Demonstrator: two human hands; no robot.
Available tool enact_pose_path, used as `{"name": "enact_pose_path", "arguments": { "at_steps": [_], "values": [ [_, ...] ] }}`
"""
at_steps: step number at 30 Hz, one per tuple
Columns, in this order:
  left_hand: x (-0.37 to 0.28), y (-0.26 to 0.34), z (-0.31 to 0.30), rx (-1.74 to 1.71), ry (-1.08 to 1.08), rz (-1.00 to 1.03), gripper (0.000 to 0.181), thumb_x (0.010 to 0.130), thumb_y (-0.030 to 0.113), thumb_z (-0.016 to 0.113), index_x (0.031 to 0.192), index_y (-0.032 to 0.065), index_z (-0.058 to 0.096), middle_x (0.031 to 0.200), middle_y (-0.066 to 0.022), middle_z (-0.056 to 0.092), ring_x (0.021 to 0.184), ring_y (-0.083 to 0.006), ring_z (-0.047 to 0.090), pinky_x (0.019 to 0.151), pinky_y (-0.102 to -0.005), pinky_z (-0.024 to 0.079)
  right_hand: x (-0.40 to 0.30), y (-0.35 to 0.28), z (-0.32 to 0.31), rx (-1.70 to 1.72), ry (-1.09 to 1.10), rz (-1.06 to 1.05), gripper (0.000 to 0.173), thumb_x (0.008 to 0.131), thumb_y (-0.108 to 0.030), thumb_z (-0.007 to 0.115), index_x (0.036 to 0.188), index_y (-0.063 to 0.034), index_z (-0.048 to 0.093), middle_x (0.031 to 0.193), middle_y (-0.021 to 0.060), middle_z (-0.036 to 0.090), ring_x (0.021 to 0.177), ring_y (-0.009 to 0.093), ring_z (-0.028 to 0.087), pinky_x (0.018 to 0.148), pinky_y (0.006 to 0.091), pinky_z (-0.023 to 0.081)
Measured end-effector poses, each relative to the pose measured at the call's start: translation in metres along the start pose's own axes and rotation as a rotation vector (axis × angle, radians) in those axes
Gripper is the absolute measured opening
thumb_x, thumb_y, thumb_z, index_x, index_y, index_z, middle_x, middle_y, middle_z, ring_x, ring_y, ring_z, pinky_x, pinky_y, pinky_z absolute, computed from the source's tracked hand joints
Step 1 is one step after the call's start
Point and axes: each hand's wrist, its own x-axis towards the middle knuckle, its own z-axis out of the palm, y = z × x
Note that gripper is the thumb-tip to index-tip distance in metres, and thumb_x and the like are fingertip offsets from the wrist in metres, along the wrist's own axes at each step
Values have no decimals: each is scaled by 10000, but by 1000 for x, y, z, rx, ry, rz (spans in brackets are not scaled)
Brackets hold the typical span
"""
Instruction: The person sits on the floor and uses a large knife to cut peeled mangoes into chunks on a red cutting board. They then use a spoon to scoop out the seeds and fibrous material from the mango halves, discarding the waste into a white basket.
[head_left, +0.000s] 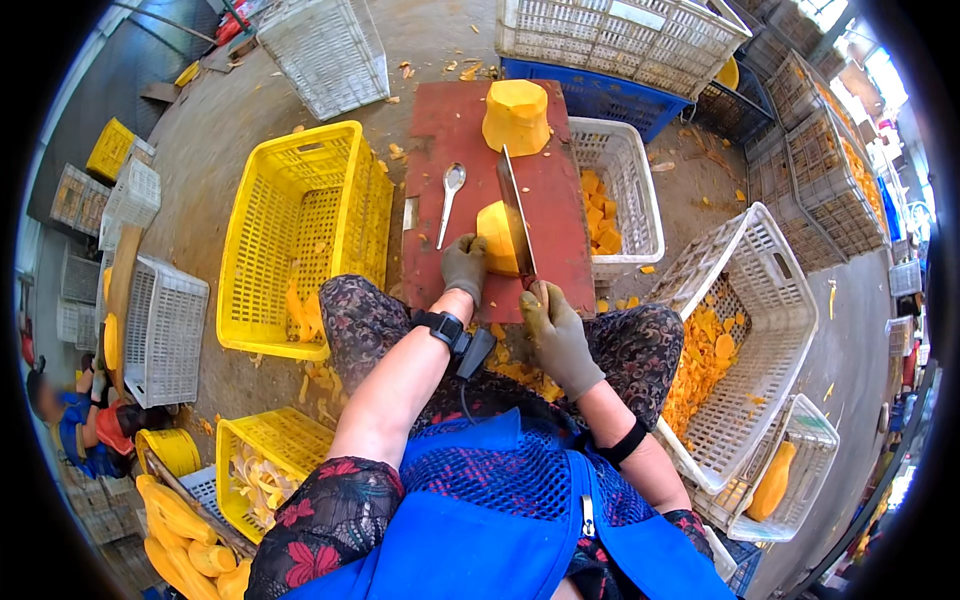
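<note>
Gloved in grey, my left hand (464, 265) rests its fingers against the near left side of a peeled pumpkin piece (493, 232) on a red board (442, 285). My right hand (559, 334), gloved too, grips the handle of a broad-bladed kitchen knife (516, 214). The blade stands on edge along the right side of the piece; whether it has entered the flesh I cannot tell. A larger peeled pumpkin chunk (516, 116) stands at the board's far end, close to the knife's tip. Left of the blade lies a metal spoon (451, 202).
A yellow crate (367, 225) stands left of the board. Beyond its right edge, a white crate (651, 217) holds pumpkin chunks (598, 214). A tilted white crate (784, 315) contains orange scraps (701, 360). Whole peeled pumpkins (176, 525) lie at lower left. Another person (94, 427) works far left.
</note>
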Motion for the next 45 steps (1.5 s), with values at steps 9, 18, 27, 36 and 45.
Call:
{"name": "enact_pose_path", "arguments": {
  "at_steps": [9,18,27,36,45],
  "values": [
    [-2,-9,-16,-27,-60,-77,271,835,207,618,1003,-3,653,919,-200,669,867,-299,658,753,-360,497,-9,-15,16,-135,25,-37,373,937,-290,512,1192,-19,485,882,212,605,821,330,591,698,404,473],
    [-18,24,-24,140,-22,120,333,859,249,579,1103,25,607,1019,-233,632,980,-380,599,816,-411,477,12,18,51,-289,24,167,413,940,-369,478,1144,-10,495,926,224,616,906,380,593,780,405,453],
    [-5,43,-16,432,-66,311,466,821,197,599,1271,116,505,1066,-240,566,970,-429,555,837,-463,461,21,-19,31,588,-145,604,351,930,-424,496,1000,-80,475,693,70,506,494,175,478,427,319,382],
    [-12,73,-5,750,7,789,412,844,329,580,1170,81,539,995,-136,581,901,-317,562,764,-419,467,14,2,-12,91,238,-252,250,940,-346,520,1006,-106,500,614,9,484,439,86,436,379,237,345],
    [-23,61,48,1116,-315,684,326,774,324,644,1006,105,575,963,-103,601,921,-294,574,775,-432,463,21,-18,-54,431,188,218,327,933,-352,532,1084,-62,529,656,22,532,511,93,501,457,229,406]
  ]
}}
